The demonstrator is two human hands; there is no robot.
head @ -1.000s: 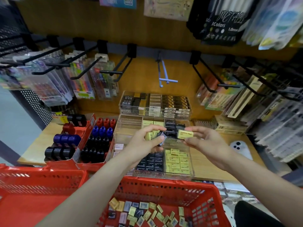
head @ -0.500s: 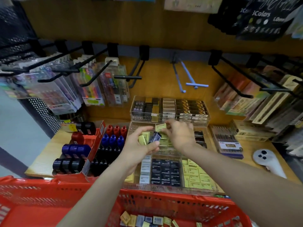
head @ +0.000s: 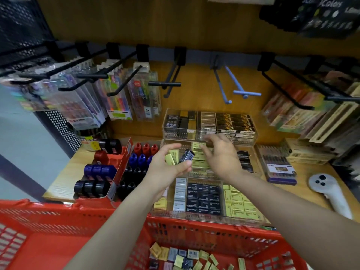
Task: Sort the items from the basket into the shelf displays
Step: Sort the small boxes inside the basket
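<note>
Over the shelf (head: 64, 180), left hand (head: 165, 170) holds erasers (head: 179, 157).

Lighting is pretty even and warm-ish, looks like it's coming from overhead, with soft shadows under the black metal display hooks (head: 124, 82) on the orange-brown wooden back panel (head: 194, 22), and the top corners go noticeably dim. There's strong wide-angle bending, so the red plastic slotted basket (head: 194, 234) rim bows and the hanging clear pen packets (head: 81, 106) at the left edge smear out and lean. The right hand (head: 222, 158) is motion-blurred at the fingertips, the dark hanging packs (head: 319, 16) top right are soft, and the clear acrylic display trays (head: 210, 123) catch faint glare on their edges.
</note>
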